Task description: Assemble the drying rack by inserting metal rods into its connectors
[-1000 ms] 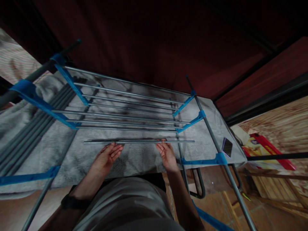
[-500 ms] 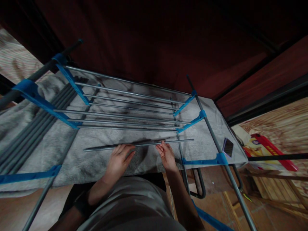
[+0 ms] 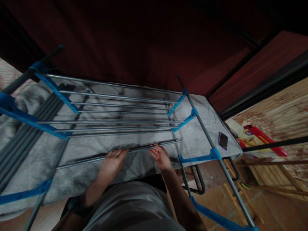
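A thin grey metal rod [image 3: 141, 148] lies nearly level across the near side of the grey-covered surface, its left end lower in view. My left hand [image 3: 112, 163] rests over its middle, fingers bent around it and the thumb hidden. Farther right, my right hand [image 3: 160, 157] pinches the same rod between thumb and fingertips. Around them stands a rack frame of grey tubes and blue plastic brackets, with several rods [image 3: 115, 122] spanning its far part. The near right bracket [image 3: 198, 158] and near left bracket [image 3: 26, 192] have no rods fitted between them.
Several thick grey tubes [image 3: 31, 128] lie side by side at the left on the grey cover [image 3: 204, 128]. A phone [image 3: 223, 141] is at the right edge. Beyond it is a red and yellow box [image 3: 262, 141]. Dark red panels [image 3: 134, 41] rise behind the rack.
The rod has moved left and tilted, its left end nearer to me. Both hands still hold it and have shifted slightly left in view. The camera view has turned a little.
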Demonstrator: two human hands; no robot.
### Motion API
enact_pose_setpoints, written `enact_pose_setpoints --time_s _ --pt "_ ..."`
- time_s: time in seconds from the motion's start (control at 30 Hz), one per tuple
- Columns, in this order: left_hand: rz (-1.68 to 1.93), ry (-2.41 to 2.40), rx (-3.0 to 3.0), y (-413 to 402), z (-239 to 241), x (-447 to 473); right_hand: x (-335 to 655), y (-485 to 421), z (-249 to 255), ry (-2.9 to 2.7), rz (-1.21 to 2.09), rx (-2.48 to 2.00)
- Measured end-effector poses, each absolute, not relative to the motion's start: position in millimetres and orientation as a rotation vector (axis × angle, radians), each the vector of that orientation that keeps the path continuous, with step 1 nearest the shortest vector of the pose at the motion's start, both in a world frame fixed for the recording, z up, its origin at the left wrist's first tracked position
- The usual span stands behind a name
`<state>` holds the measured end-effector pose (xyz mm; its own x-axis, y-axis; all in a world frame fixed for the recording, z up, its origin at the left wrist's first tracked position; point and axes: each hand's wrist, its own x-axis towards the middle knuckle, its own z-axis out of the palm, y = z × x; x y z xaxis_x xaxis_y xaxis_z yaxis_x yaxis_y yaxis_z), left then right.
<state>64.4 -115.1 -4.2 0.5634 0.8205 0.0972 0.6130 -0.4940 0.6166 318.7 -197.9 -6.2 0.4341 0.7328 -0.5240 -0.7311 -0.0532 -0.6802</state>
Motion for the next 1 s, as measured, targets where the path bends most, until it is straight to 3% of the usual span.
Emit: enact_pose_setpoints --time_s 0.6,1.0 --pt "0.510 1.178 2.265 -92 7 40 383 -192 16 0.060 0.911 -1.096" --pt "0.394 1.066 2.514 -96 8 45 374 -191 29 0.138 0.876 -1.016"
